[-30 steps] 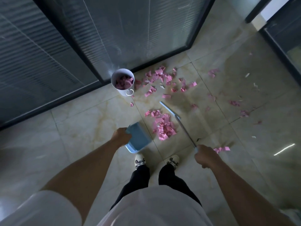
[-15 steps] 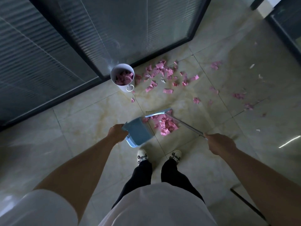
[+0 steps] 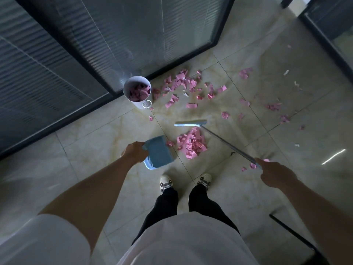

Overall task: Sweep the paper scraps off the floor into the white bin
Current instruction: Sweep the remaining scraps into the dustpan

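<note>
My left hand [image 3: 133, 152] grips the handle of a blue dustpan [image 3: 159, 152] standing on the tiled floor. My right hand [image 3: 273, 173] holds the thin metal handle of a broom [image 3: 225, 142]. The broom's head [image 3: 191, 123] lies just beyond a heap of pink paper scraps [image 3: 192, 143], which sits right of the dustpan's mouth. More pink scraps [image 3: 183, 83] lie scattered further off, towards the glass wall and to the right. The white bin [image 3: 138, 93] stands by the glass wall's corner and holds pink scraps.
A dark-framed glass partition [image 3: 114, 41] runs along the far side and left. Another dark frame [image 3: 328, 39] stands at the right. My two shoes [image 3: 166, 183] are just behind the dustpan. A dark bar [image 3: 292, 234] crosses the floor at lower right.
The broom head swung from right of the heap to its far side. The heap now sits closer to the dustpan. My right hand moved right and my view shifted.
</note>
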A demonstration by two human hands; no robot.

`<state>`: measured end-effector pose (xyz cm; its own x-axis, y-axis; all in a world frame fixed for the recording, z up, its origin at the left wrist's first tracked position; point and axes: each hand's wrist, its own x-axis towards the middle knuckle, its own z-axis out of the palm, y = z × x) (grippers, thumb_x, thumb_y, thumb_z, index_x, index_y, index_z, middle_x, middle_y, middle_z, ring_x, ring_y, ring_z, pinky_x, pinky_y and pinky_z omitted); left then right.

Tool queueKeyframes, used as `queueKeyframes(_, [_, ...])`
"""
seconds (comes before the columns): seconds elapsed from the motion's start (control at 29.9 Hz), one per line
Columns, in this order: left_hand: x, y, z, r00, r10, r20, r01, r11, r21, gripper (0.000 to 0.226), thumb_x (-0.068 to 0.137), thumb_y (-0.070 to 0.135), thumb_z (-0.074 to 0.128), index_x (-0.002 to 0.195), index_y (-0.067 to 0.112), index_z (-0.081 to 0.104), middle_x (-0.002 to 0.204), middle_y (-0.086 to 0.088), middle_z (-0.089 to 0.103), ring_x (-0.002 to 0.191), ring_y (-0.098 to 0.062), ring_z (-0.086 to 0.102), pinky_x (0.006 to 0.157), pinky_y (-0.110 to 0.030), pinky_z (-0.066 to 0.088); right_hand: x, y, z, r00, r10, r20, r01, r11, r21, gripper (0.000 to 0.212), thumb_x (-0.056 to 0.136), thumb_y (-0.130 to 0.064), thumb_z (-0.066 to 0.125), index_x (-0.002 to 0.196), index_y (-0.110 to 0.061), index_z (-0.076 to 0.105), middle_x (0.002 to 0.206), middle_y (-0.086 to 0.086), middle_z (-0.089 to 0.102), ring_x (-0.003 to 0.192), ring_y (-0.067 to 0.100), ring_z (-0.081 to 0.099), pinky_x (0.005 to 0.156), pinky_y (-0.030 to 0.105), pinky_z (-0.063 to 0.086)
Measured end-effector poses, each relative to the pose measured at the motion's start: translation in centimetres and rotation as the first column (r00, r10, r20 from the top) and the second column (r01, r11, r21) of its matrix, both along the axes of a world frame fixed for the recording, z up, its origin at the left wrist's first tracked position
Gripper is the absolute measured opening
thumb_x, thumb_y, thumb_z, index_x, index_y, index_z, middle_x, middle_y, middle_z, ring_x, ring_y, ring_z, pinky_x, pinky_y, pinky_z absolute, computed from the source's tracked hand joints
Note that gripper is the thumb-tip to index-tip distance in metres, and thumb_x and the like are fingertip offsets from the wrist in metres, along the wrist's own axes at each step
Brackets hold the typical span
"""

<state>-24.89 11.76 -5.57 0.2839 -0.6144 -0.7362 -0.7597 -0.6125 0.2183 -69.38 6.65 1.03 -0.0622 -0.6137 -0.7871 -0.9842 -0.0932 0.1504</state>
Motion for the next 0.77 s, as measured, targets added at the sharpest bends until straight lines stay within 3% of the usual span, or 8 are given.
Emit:
queueKeyframes(0.1, [-0.4,-0.5,-0.3,0.999,-0.032,-0.011,0.032,0.999,-0.001,0.031,0.087,0.033,0.054,0.109,0.016,0.067,0.107,-0.014,0.07,0.094,-0.032,0.062,0.077,-0.032,0.048,-0.1,1.7,-0.8,0.982,-0.19,0.02,0.189,0.982,0.026,0.062,0.092,-0.014,0.044,0.15,-0.027,0.026,0.128,0.014,0.058,0.111,0.029,0.059,0.09,0.035,0.047])
queueKeyframes(0.2, [-1.2,-1.4,-0.4,0.998,-0.054,-0.028,0.054,0.999,-0.003,0.032,0.087,0.037,0.053,0.108,0.017,0.068,0.107,-0.012,0.07,0.084,-0.027,0.056,0.072,-0.028,0.042,0.3,3.0,-1.3,0.953,-0.303,0.029,0.301,0.952,0.046,0.054,0.092,-0.012,0.042,0.145,-0.022,0.035,0.126,0.016,0.058,0.108,0.031,0.06,0.089,0.035,0.048])
queueKeyframes(0.33, [-2.9,-2.5,-0.7,0.998,-0.029,-0.057,0.028,1.0,-0.01,0.033,0.085,0.029,0.054,0.113,0.014,0.066,0.111,-0.015,0.068,0.097,-0.033,0.061,0.077,-0.031,0.046,1.6,4.7,-2.5,0.837,-0.544,0.057,0.541,0.838,0.07,0.037,0.092,-0.006,0.04,0.127,-0.006,0.052,0.094,0.016,0.061,0.074,0.029,0.063,0.066,0.039,0.056])
queueKeyframes(0.44, [-4.2,-2.8,-0.8,0.998,0.0,-0.065,-0.001,1.0,-0.006,0.041,0.085,0.027,0.053,0.123,0.012,0.061,0.116,-0.015,0.065,0.103,-0.033,0.06,0.084,-0.034,0.048,3.8,6.4,-2.8,0.681,-0.726,0.095,0.714,0.687,0.137,0.035,0.091,-0.002,0.041,0.125,0.0,0.053,0.08,0.01,0.05,0.062,0.021,0.051,0.045,0.027,0.045])
queueKeyframes(0.54, [-5.3,-2.9,-1.0,0.998,-0.003,-0.055,0.002,1.0,-0.008,0.041,0.086,0.027,0.053,0.124,0.013,0.06,0.115,-0.015,0.065,0.104,-0.033,0.061,0.082,-0.034,0.048,6.2,7.8,-2.9,0.664,-0.741,0.101,0.718,0.669,0.193,0.038,0.092,-0.004,0.042,0.129,-0.003,0.05,0.09,0.012,0.052,0.066,0.02,0.052,0.046,0.023,0.044])
queueKeyframes(0.77, [-6.6,-3.4,-1.2,0.999,0.001,-0.048,-0.002,1.0,-0.019,0.035,0.088,0.025,0.048,0.114,0.009,0.063,0.109,-0.015,0.067,0.092,-0.031,0.06,0.079,-0.033,0.049,9.0,9.4,-1.6,0.791,-0.597,0.13,0.544,0.785,0.296,0.041,0.093,-0.009,0.04,0.134,-0.008,0.042,0.081,0.004,0.049,0.06,0.015,0.053,0.039,0.019,0.04])
